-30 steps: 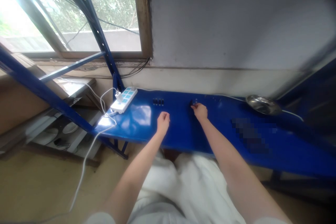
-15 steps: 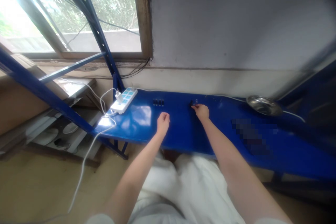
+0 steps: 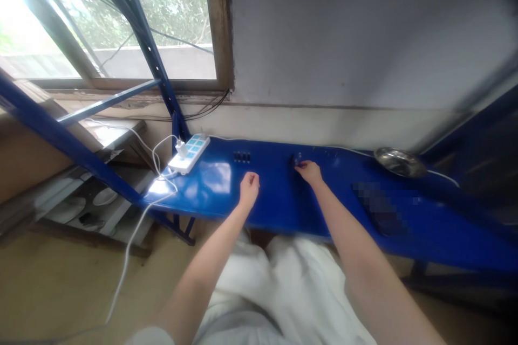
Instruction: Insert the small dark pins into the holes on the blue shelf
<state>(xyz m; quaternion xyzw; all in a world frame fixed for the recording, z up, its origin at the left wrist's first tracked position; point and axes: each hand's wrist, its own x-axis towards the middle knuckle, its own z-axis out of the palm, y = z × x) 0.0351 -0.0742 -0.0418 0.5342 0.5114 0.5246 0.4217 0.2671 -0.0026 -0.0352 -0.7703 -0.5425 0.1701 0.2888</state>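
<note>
My left hand (image 3: 249,188) is closed just above the near part of the blue table (image 3: 275,194), its fingers curled together. Whatever it holds, if anything, is hidden. Farther right, my right hand (image 3: 311,172) reaches down to the tabletop with thumb and fingertips pinched. Right at those fingertips lie a small dark piece (image 3: 292,160) and some small clear bits (image 3: 299,157); what the pinch holds is too small to make out. Several small dark pieces (image 3: 242,157) stand in a short row beyond my left hand.
A white power strip (image 3: 189,154) with a plugged-in adapter (image 3: 181,147) lies at the table's left end, its cable (image 3: 128,248) hanging to the floor. At the right are a shiny metal bowl (image 3: 399,161) and a blurred-out dark object (image 3: 380,207). Blue posts (image 3: 149,48) rise at the left.
My right fingertips have drawn back slightly from the small pieces, so more of the clear bits shows. My left hand keeps its closed pose. The view has shifted a little.
</note>
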